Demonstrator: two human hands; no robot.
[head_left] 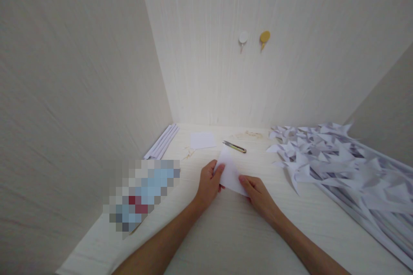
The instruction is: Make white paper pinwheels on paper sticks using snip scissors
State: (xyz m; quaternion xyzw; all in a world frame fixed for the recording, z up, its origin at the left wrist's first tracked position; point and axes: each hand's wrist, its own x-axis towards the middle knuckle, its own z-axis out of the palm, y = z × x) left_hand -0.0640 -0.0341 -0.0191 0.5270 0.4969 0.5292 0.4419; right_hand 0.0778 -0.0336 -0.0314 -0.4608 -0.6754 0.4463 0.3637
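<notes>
Forearms entering from 6 o'clock, converging on a folded white paper sheet (230, 172) near table (226, 232) centre. Left hand (209, 184) pinching the sheet's 9 o'clock edge, thumb on top, fingers beneath. Right hand (258, 193) pinching the 4 o'clock corner likewise. Both grips narrow, closed on paper.

Step in hand, by judgement: folding or creasing, sheet already brought to a roughly triangular outline, apex pointing to 12 o'clock. Next move likely calling for edge alignment, then firm fingertip pressure along the fold line; light grip advisable to avoid tearing or skewing.

Sheet appearance: plain white, thin, matte, smooth, slightly lifted off the surface between the two hands; layer count not discernible.

Surroundings: utility knife (235, 147) just beyond the sheet at 12 o'clock, apart from it. Flat paper square (202, 140) at 11 o'clock. Rolled white strips (162, 142) against the wall at 10 o'clock. Large pile of folded paper pieces (325, 154) at 2 to 3 o'clock. Two wall hooks (253, 39) high at 12 o'clock.
</notes>
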